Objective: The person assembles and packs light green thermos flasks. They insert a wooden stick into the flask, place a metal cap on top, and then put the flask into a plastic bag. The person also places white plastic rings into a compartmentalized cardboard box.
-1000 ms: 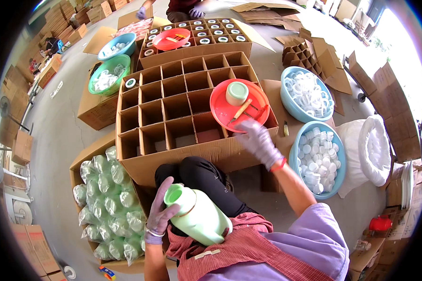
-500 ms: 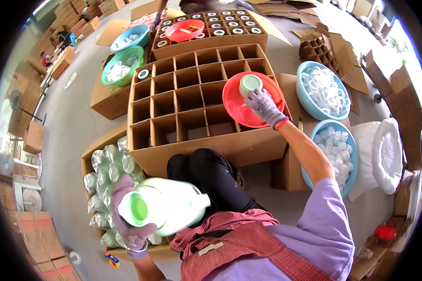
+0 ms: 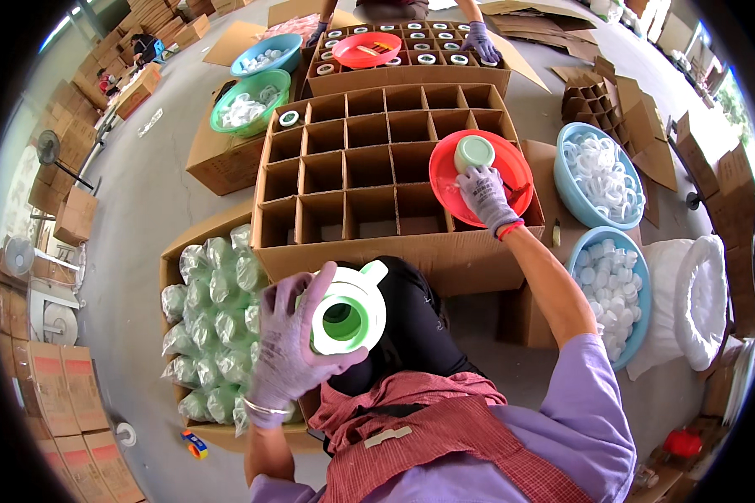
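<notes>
The grey floor (image 3: 134, 277) of a workroom spreads around the person, with brown cartons (image 3: 71, 402) stacked beyond the left fingers, toward the picture's edge. In the left hand (image 3: 289, 344) is a pale green bottle (image 3: 369, 314), its open mouth turned up; the gloved thumb and fingers are closed around it, gripping it firmly above the lap. The right hand (image 3: 485, 197), also gloved, has its fingers bent against the near side of a pale green cup (image 3: 476, 152) — whether they grip it or only touch it I cannot tell, because the back of the hand covers the fingertips.

Under the right fingers, the cup is in a red tray (image 3: 446, 189), which rests on the right near part of a divided carton (image 3: 394, 247). To the left of the left fingers, a box (image 3: 172, 251) is filled with green bottles in clear wrap (image 3: 218, 327). To the right of the right fingers are two blue basins, one with white rings (image 3: 600, 172), the other with white caps (image 3: 608, 285). Farther ahead of both hands, another person's gloved hand (image 3: 481, 42) is at a second divided carton (image 3: 411, 80).
</notes>
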The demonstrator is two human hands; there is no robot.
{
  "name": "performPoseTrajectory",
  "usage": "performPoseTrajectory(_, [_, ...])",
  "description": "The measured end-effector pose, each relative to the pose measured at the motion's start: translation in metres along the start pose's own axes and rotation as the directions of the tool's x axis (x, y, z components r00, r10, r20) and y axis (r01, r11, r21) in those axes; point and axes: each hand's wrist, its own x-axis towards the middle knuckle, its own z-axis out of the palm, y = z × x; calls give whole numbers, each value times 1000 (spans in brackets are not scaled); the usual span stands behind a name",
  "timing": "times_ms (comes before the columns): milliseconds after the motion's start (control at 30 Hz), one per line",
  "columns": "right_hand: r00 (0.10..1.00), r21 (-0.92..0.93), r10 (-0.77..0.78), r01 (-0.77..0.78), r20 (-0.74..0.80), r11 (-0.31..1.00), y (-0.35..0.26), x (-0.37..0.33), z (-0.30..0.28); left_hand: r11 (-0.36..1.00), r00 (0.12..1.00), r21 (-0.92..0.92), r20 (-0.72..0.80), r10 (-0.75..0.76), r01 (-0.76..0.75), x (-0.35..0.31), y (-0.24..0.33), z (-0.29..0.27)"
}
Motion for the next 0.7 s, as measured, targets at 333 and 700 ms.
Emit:
performPoseTrajectory(333, [975,953,-220,47,20,298,-116,-44,-210,978,913,-86,-381,144,-190,11,-20,9])
performPoseTrajectory(700, [939,821,-332,115,94,559,-168,-45,-247,912,670,411,-675,309,-7,23,-14,32])
